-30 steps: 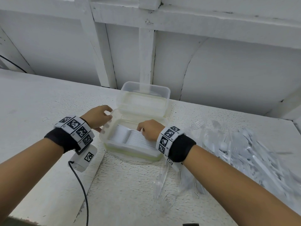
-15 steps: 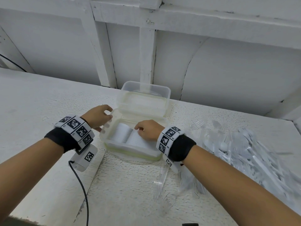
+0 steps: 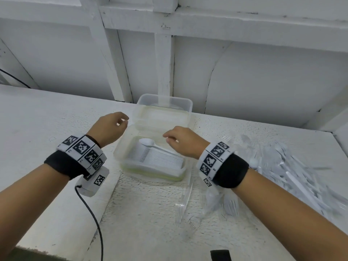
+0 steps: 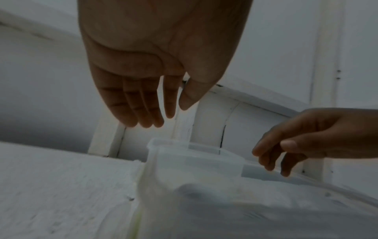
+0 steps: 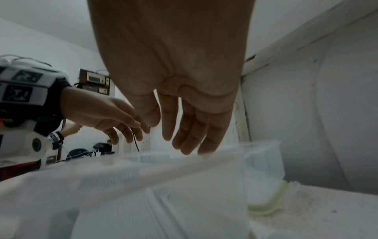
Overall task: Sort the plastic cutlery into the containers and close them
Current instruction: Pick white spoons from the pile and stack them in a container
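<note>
Both our hands have lifted up; left hand point(image 3: 110, 127) and right hand point(image 3: 183, 141) hover loose, holding nothing. Spoons point(image 3: 160, 159) lie stacked inside the open container point(image 3: 150, 172).

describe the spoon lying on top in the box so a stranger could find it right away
Start at the open clear container in the middle of the white table, between the two hands. Inside lies a packed row of white cutlery. The spoon lies loose on top at the far edge, bowl up and pointing left, the only piece not lined up.
</note>
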The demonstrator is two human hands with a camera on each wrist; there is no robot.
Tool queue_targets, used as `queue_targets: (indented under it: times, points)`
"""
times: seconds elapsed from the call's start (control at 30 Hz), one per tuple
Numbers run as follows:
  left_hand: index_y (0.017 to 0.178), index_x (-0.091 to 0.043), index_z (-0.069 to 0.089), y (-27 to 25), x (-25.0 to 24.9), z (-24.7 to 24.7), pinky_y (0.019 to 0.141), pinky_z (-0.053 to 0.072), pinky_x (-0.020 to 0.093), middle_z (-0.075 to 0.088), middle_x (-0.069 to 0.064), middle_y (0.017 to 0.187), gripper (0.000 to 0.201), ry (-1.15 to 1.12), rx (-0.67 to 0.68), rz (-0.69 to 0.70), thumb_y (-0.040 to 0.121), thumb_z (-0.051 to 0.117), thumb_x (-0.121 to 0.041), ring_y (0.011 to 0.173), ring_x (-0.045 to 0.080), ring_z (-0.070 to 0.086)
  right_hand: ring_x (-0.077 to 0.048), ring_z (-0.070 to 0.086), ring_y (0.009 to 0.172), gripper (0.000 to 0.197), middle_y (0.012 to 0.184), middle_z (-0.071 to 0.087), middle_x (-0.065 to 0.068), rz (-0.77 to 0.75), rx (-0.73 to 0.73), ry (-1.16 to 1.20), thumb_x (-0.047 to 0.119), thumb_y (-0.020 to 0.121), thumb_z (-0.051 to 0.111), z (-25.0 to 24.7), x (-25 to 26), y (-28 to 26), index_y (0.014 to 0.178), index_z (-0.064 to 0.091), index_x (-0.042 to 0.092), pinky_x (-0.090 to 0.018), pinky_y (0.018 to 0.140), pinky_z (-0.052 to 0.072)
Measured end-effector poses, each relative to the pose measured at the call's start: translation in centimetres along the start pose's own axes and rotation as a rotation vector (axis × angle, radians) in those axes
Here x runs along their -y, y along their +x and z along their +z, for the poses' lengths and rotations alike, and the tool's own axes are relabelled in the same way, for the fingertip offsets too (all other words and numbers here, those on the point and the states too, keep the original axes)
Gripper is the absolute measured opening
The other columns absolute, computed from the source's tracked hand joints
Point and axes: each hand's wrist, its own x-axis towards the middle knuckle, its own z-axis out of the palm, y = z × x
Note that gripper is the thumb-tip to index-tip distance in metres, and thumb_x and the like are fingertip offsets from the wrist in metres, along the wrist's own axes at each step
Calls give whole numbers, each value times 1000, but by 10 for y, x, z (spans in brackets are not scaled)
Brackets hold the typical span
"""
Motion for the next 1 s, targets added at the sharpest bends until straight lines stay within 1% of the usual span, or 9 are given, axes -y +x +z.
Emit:
queue_targets:
  times: [0.1,0.17,0.33,0.47,0.63,0.77,0.87,0.93,1.0]
  points:
    - [113,-10,62,-23,-23,1,77,35,23,64,6,105,24,-58,-94,183,95,47,-15,85,17,52,-16,52,113,34,122,56,-5,-1,-89,14,22,99,40,-14,-8,-35,128,55,13,-19,95,33]
    - [106,-12,65,-43,-40,5,70,38,19,65,-2,92,20,-119,-76,319,94,50,-13,78,14,55,-15,53,110,32,118,58,-4,13,-140,27,22,98,42,-18,-16,-62,126,57,14,-19,94,34]
    - [98,-15,67,-91,-77,39,66,43,8,58,-22,76,20,-202,157,584,91,51,-26,74,5,59,-8,53,102,30,115,59,-1,110,-159,27,23,97,46,-7,-48,-128,123,59,17,-14,85,33]
    - [106,-16,65,-114,-95,82,68,41,12,62,-9,89,21,-74,367,680,94,52,-27,75,3,55,-5,48,99,30,117,56,-1,200,-84,3,24,96,49,14,-73,-170,124,57,19,-15,88,33]
    - [123,-18,53,-130,-107,125,85,43,27,53,1,119,36,302,565,607,96,44,-40,105,17,53,-19,48,109,31,117,53,-3,263,-27,-102,25,96,46,38,-84,-198,125,57,22,-29,93,40]
    - [123,-14,44,-133,-110,143,80,43,34,48,6,119,41,467,666,516,93,46,-42,108,23,49,-23,50,94,38,105,52,-4,206,-25,-232,22,90,56,47,-82,-207,127,55,32,-31,73,41]
    - [110,-10,45,-134,-113,146,69,38,31,52,7,110,24,492,621,507,95,41,-28,93,23,49,-17,52,61,41,73,52,1,147,-76,-470,22,59,83,52,-82,-210,95,70,35,-26,51,29]
    - [98,-11,40,-134,-112,146,65,34,29,54,7,100,12,490,578,476,95,36,-22,81,22,46,-17,50,53,34,65,50,1,177,-150,-566,20,46,88,52,-85,-210,75,71,28,-26,46,27]
    - [102,-11,38,-135,-110,145,60,34,28,54,6,94,13,474,535,456,96,35,-23,76,22,45,-18,51,53,29,64,51,1,214,-173,-620,19,42,89,50,-88,-211,63,69,24,-28,43,33]
